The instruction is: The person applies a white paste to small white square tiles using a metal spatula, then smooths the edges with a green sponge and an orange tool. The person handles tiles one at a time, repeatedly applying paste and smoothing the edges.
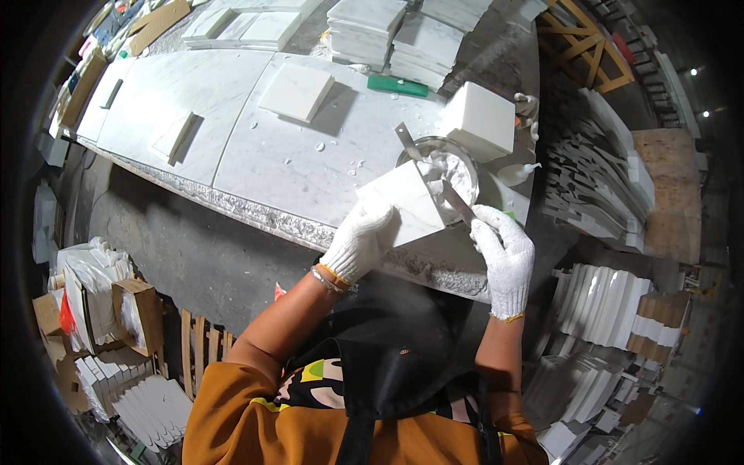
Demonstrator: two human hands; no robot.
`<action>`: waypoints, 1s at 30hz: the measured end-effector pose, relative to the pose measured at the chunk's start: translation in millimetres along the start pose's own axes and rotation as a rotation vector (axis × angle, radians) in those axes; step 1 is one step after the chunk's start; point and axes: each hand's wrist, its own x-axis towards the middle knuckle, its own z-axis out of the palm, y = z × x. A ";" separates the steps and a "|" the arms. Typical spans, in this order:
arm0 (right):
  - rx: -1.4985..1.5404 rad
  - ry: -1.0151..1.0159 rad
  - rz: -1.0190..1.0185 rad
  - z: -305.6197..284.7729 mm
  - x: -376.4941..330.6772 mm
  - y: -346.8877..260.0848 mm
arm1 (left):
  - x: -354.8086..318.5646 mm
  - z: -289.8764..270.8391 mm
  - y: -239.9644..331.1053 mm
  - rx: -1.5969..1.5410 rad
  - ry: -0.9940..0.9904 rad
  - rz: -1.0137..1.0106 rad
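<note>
The left hand [359, 242], in a white knitted glove, gripped a white marble tile [404, 203] by its near corner and held it tilted above the edge of the stone table [256, 155]. The right hand [505, 260], also gloved, was closed around the handle of a thin metal blade [457, 203], and the blade lay against the right edge of the tile. Just behind the tile stood a metal bowl [442, 159] with white paste inside it, and a second blade rested on the bowl's rim.

As far as I could judge, the work was in an early or middle stage. The face of the tile looked clean and dry, and I could not see whether any paste was already spread on its edge, because the blade and the glove covered this part. The bowl was well filled, so probably only a little paste was used.

Beside the bowl, on the right, stood a white block [479, 120]. Further on the table lay one square tile [297, 91], a green bar [397, 86] and some stacks of tiles [387, 35], with small white crumbs around. More tiles leaned in rows [597, 186] beside the table, on the right.
</note>
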 end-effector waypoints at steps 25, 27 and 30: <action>-0.046 -0.082 0.121 -13.6 10.3 -4.3 | -0.4 -10.6 -5.4 0.234 -0.115 0.050; -0.062 -0.078 0.109 -16.7 6.2 -4.1 | 1.0 -11.5 -7.5 0.135 -0.116 0.022; -0.073 -0.096 0.111 -21.5 0.5 -4.0 | 18.9 -45.1 -24.9 -0.195 -0.123 -0.041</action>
